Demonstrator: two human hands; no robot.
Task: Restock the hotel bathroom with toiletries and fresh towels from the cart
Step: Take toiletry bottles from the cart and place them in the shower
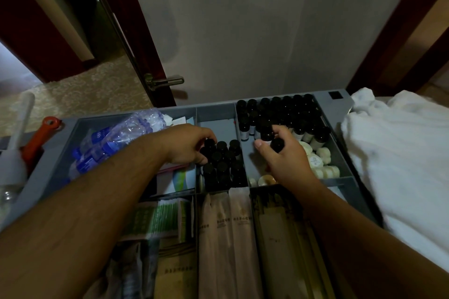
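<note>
A grey cart tray (216,107) with several compartments lies below me. My left hand (188,144) reaches into the middle compartment and curls its fingers round a black-capped small bottle (209,143) among a cluster of such bottles (224,167). My right hand (283,159) holds small black-capped bottles (277,144) over the right compartment, where many more bottles (279,114) stand at the back and round white soaps (320,160) lie in front. White towels (398,153) are heaped to the right of the tray.
Plastic water bottles (116,138) fill the left compartment. Long paper-wrapped sachets (228,233) and green packets (158,218) lie in the near compartments. A red tool (41,138) sits at far left. An open dark door with a metal handle (165,81) stands beyond the cart.
</note>
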